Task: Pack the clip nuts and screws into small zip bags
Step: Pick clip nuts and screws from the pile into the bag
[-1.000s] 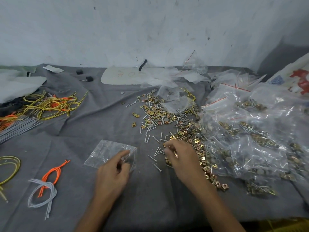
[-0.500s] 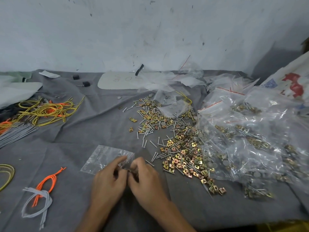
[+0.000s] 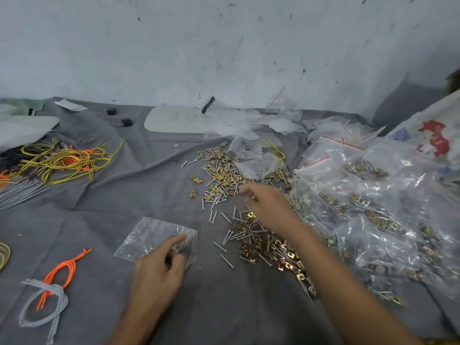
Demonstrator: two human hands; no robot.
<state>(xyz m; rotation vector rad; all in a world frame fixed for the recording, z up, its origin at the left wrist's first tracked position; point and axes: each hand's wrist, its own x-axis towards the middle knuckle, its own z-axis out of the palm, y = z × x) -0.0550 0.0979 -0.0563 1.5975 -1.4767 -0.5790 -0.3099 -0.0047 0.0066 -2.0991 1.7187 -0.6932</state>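
Left hand: the left hand point(image 3: 159, 270) rests on the small clear plastic zip bag point(image 3: 149, 235), its fingers curled on the bag's right edge and pinching it.
Right hand: the right hand point(image 3: 270, 206) reaches over the loose pile of silver screws and brass-coloured clip nuts point(image 3: 258, 242). It is blurred, so I cannot tell whether it holds anything.
Bag position: flat on the grey cloth-covered counter point(image 3: 124, 195), left of the pile, near it but apart.
Bag axis: roughly left to right. I judge the pinched edge to be the mouth, facing the pile.
Key relation: the pile lies right of the bag and beyond it, nearer the right hand, so I'd carry pieces leftward into that mouth.
Screws: they lie at all angles.
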